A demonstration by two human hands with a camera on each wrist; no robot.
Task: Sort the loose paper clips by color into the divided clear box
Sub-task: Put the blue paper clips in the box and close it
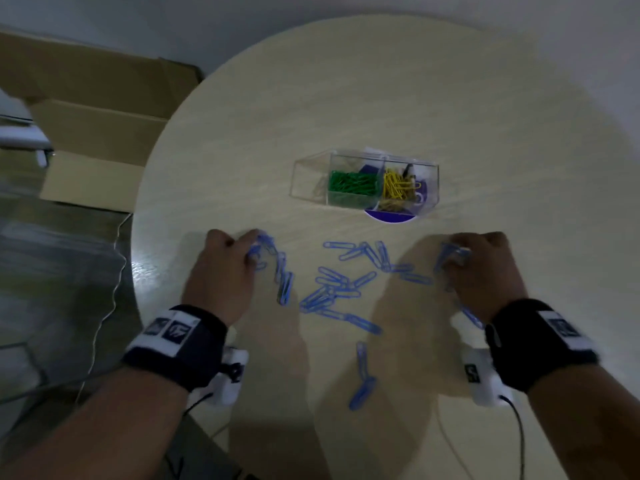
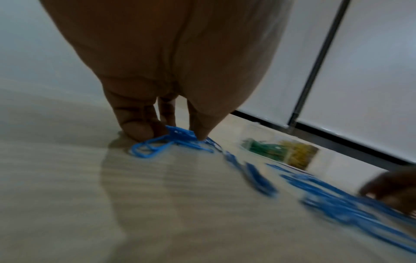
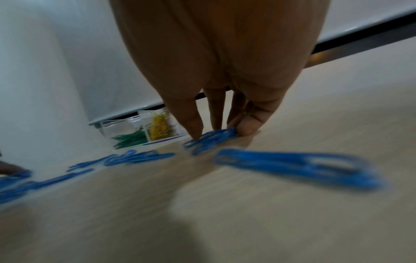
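Observation:
Several blue paper clips (image 1: pixel 332 289) lie scattered on the round table between my hands. My left hand (image 1: pixel 256 247) curls its fingers round a small bunch of blue clips (image 2: pixel 178 137) on the tabletop. My right hand (image 1: pixel 453 261) pinches another bunch of blue clips (image 3: pixel 213 138) against the table. The divided clear box (image 1: pixel 429 168) stands beyond them, with green clips (image 1: pixel 351 183) in one compartment and yellow clips (image 1: pixel 398 187) in the one to its right. Its left compartment (image 1: pixel 308 178) looks nearly bare.
The round wooden table (image 1: pixel 381 98) ends close to my left wrist. Cardboard boxes (image 1: pixel 97 133) sit on the floor at the left. A purple and white disc (image 1: pixel 391 216) lies under the box's front edge. Cables hang from both wrist cameras.

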